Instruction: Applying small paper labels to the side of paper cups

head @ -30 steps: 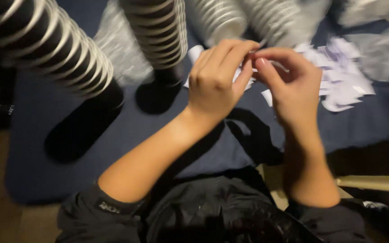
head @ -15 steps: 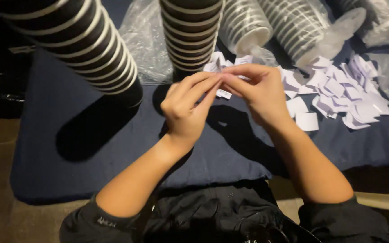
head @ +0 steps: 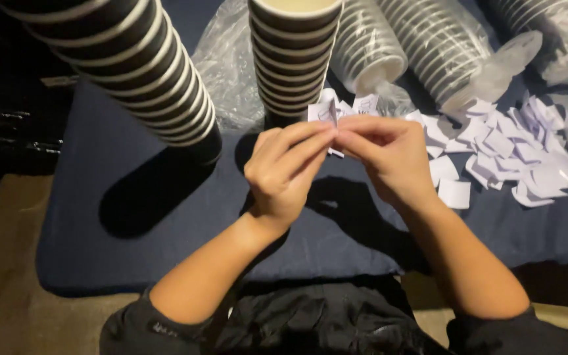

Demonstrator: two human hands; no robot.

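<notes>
Head view: two hands pinch one paper slip

Head camera looks down on both hands meeting above a dark blue surface (head: 133, 263). The left hand (head: 284, 174) has its grip narrow, fingertips pressed together on a small white paper slip (head: 323, 110). The right hand (head: 389, 158) closes its fingertips on the same slip from the other side, so the two grips touch at the paper. The slip stands up just above the fingertips, its lower part hidden between them.

Two tall stacks of dark paper cups with pale rims stand on the surface: one stack (head: 139, 72) to the left, another stack (head: 294, 56) directly behind the hands. More cup stacks in clear plastic sleeves (head: 442, 46) lie on their sides further back. A loose pile of white paper slips (head: 514, 151) spreads to the right of the right hand, near it. Beyond the surface edge the floor (head: 1, 263) looks brownish, and the room is dim. Dark clothing (head: 310, 322) fills the bottom of the view.
</notes>
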